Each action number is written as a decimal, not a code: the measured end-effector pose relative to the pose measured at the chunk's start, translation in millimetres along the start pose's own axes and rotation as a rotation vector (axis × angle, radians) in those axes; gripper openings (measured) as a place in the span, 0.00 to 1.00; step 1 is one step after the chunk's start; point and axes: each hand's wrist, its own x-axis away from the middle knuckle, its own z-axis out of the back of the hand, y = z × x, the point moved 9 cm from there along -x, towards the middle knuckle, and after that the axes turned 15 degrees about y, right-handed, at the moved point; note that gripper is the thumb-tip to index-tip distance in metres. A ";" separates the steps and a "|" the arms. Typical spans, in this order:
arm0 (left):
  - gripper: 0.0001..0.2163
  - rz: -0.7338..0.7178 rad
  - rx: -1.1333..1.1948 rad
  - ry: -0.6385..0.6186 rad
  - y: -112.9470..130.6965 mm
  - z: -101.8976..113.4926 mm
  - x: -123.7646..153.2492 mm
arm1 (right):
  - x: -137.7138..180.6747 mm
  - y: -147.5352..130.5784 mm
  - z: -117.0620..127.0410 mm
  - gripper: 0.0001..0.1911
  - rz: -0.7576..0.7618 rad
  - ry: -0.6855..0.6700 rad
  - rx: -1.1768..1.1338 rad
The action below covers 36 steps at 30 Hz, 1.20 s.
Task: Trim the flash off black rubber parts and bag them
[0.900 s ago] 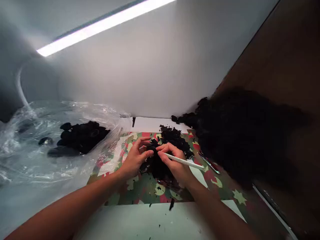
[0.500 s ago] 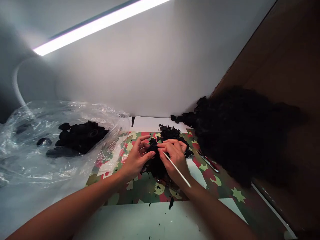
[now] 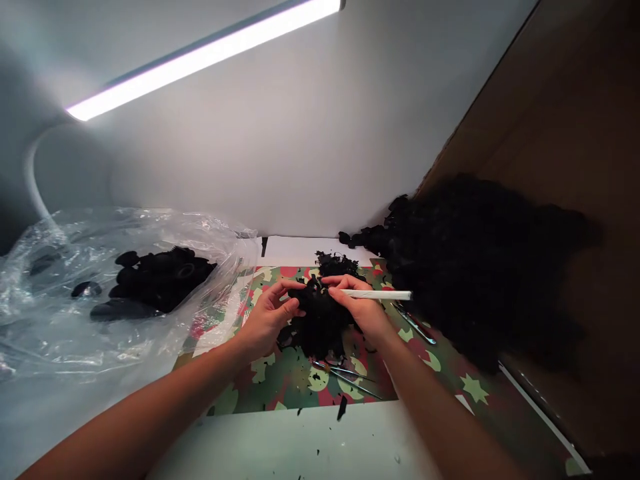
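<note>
My left hand (image 3: 270, 313) curls its thumb and fingers about the edge of a dark black piece (image 3: 301, 295), whose outline blends into the scraps behind. Facing it, my right hand (image 3: 363, 308) pinches a slim white stick-like tool (image 3: 385, 294) that lies nearly level, its blunt end to the right. The tool's working tip is lost between the fingers and the black material. Under both hands spreads a heap of black scraps (image 3: 320, 333). Metal tweezers (image 3: 353, 381) lie just in front of the heap.
A clear plastic bag (image 3: 160, 360) with black rounded pieces (image 3: 155, 283) is on the left. At right, a large black pile (image 3: 465, 267) leans against a brown cardboard panel (image 3: 565, 133). Another metal tool (image 3: 417, 325) rests on the patterned sheet (image 3: 475, 389). A lit lamp (image 3: 210, 57) hangs above.
The white tool has swung from slanting down toward me to nearly level, pointing right. My right hand has turned with it and shifted slightly right, uncovering the tweezers and more of the scraps.
</note>
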 end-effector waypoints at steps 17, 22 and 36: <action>0.15 -0.052 -0.234 0.003 0.3 3.6 -0.3 | 31.6 -59.8 -18.2 0.07 0.370 -0.149 0.051; 0.17 -0.096 -0.249 -0.026 8.2 -3.8 4.1 | 31.1 -55.3 -15.7 0.06 0.427 -0.019 0.206; 0.09 -0.284 -0.234 0.023 22.0 5.0 -2.7 | 10.3 -20.1 -6.6 0.06 0.080 -0.029 -0.124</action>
